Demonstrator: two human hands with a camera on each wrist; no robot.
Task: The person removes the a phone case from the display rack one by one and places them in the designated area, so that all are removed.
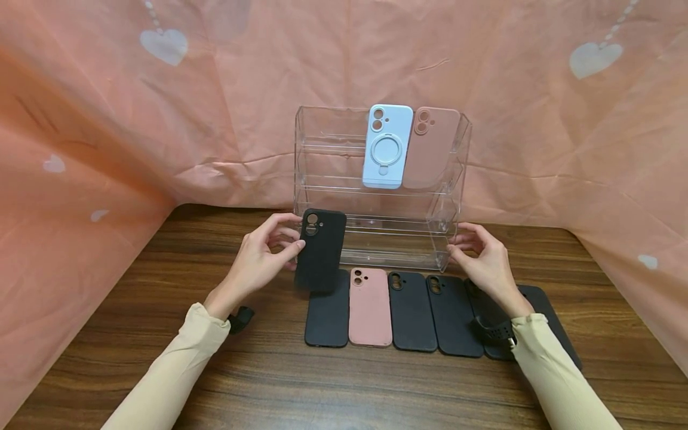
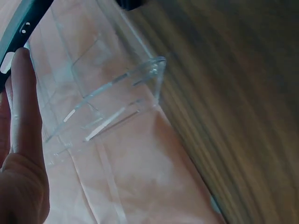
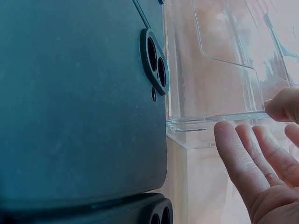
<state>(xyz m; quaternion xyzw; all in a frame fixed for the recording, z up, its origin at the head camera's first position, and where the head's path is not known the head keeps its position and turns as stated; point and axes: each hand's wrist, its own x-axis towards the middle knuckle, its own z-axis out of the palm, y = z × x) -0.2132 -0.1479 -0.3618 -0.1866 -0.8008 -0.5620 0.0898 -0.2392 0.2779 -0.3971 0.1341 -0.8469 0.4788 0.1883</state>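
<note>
A black phone case [image 1: 322,251] is held upright in my left hand [image 1: 263,254], thumb on its left edge, in front of the lower left of a clear acrylic display stand [image 1: 371,224]. My right hand [image 1: 486,263] grips the stand's lower right side; in the right wrist view its thumb [image 3: 282,105] lies at the clear panel's edge, with the fingers on the other side. On an upper tier, towards the right, lean a white phone case with a ring [image 1: 383,180] and a pink phone case [image 1: 430,149]. The left wrist view shows the held case only in part.
Along the stand's front, on the wooden table [image 1: 258,382], lies a row of cases: a black case [image 1: 326,325], a pink case [image 1: 371,313] and several more black ones [image 1: 414,316], some partly under my right wrist. A pink curtain [image 1: 242,119] hangs behind and at both sides.
</note>
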